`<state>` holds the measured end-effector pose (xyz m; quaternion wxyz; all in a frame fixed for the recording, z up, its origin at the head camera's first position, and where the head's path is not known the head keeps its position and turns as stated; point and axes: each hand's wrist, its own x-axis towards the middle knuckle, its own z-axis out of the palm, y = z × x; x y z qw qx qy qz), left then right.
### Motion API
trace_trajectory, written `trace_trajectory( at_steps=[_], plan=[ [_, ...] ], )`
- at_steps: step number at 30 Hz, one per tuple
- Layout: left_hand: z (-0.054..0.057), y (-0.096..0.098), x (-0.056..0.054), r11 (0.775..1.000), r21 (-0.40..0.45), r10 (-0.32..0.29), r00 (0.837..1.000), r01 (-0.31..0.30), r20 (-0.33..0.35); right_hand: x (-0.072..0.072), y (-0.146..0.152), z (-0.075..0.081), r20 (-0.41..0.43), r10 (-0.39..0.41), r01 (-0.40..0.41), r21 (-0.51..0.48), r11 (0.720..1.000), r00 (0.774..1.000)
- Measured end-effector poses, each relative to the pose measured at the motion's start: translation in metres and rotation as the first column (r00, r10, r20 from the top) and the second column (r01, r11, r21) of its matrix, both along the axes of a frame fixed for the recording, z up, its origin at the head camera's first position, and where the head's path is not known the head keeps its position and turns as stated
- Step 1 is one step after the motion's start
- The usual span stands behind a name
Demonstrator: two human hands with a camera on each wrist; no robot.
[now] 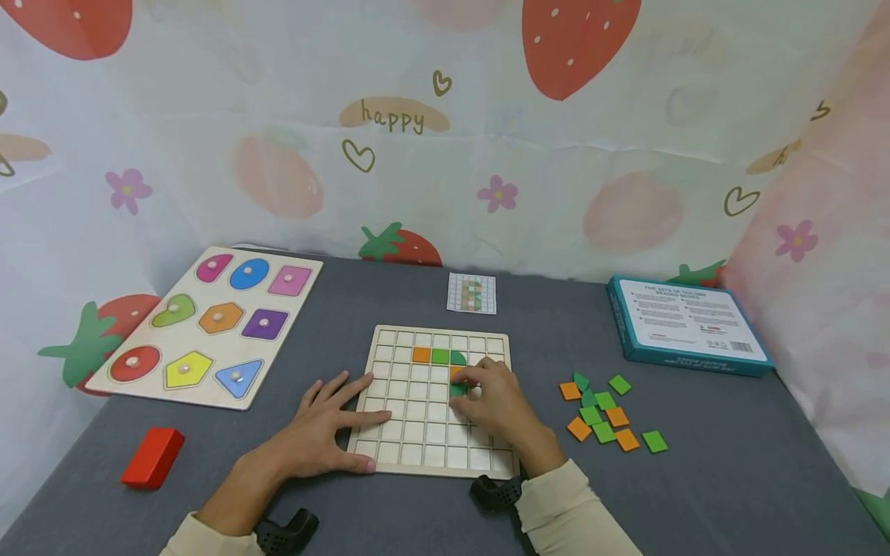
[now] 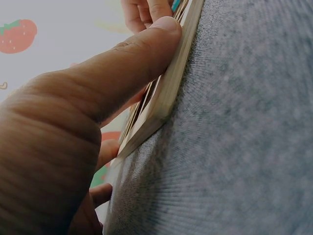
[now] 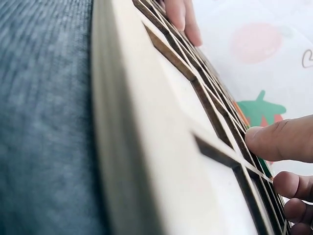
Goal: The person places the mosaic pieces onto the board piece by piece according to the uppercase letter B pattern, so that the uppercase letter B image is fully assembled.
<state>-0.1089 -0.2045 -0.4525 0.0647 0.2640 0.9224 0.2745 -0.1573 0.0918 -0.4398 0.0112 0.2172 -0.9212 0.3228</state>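
A wooden grid board (image 1: 417, 457) lies on the table. My left hand (image 1: 313, 432) rests spread on its left edge, the thumb (image 2: 164, 36) at the near corner. My right hand (image 1: 497, 398) reaches over the right half. Its thumb and index finger pinch a small green tile (image 1: 459, 391) with a curved side, low at a cell. An orange square tile (image 1: 456, 372) sits just above it, partly behind the index finger. In an upper row are an orange square (image 1: 421, 354), a green square (image 1: 440, 356) and a green rounded tile (image 1: 458, 357).
Several loose green and orange tiles (image 1: 603, 432) lie right of the board. Behind it is a pattern card (image 1: 489, 293). A teal box (image 1: 688, 324) stands at the back right. A shape puzzle (image 1: 202, 394) and a red block (image 1: 153, 458) are on the left.
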Motion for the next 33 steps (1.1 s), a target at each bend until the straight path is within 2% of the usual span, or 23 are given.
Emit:
trace_trajectory(
  at_steps=[7,11,19,26,33],
  plan=[
    [0.002,0.001,0.001,1.000,0.006,-0.002,1.000,0.002,0.001,0.001,0.000,0.000,0.001,-0.007,0.007,0.013,1.000,1.000],
    [0.001,0.001,0.001,1.000,0.009,-0.007,1.000,0.007,-0.001,0.003,0.003,0.006,-0.013,0.004,-0.004,-0.007,1.000,1.000],
    [0.001,0.000,0.000,1.000,0.020,-0.006,1.000,0.006,0.005,0.009,0.017,0.037,-0.067,0.017,-0.022,-0.077,0.997,0.998],
    [0.001,-0.002,0.000,1.000,0.011,-0.005,1.000,0.005,0.001,0.020,0.030,0.066,-0.169,0.020,-0.030,-0.055,0.998,0.985],
    [0.000,-0.003,0.000,1.000,0.014,-0.007,1.000,0.007,0.003,0.028,0.051,0.082,-0.243,-0.004,-0.003,-0.028,1.000,0.970]
  ],
)
